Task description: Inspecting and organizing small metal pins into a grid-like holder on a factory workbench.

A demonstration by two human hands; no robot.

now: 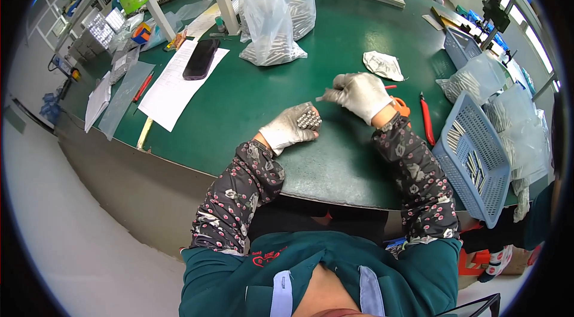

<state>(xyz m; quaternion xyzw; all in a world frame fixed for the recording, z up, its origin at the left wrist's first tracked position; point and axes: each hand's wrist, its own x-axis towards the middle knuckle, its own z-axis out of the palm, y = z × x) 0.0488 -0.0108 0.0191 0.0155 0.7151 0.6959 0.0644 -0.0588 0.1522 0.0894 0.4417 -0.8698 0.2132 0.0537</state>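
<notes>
My left hand (pixel 281 130), in a white glove with bare fingertips, is closed round a bundle of short metal pins (pixel 309 119), their round ends showing. To its right and a little farther off, my right hand (pixel 360 95), also gloved, is raised over the green table with its thumb and fingers pinched together. Something small and pale sticks out at its fingertips, too blurred to name. Orange scissor handles (pixel 401 107) lie partly hidden behind the right wrist. Red-handled pliers (pixel 427 119) rest farther right.
A blue basket (pixel 495 168) holding loose metal pins stands at the right edge, beside bags of pins (pixel 515 128). Filled plastic bags (pixel 272 42) stand at the back. A white cloth (pixel 383 66) lies beyond my right hand. Left are a phone (pixel 201 60) and paper (pixel 170 94).
</notes>
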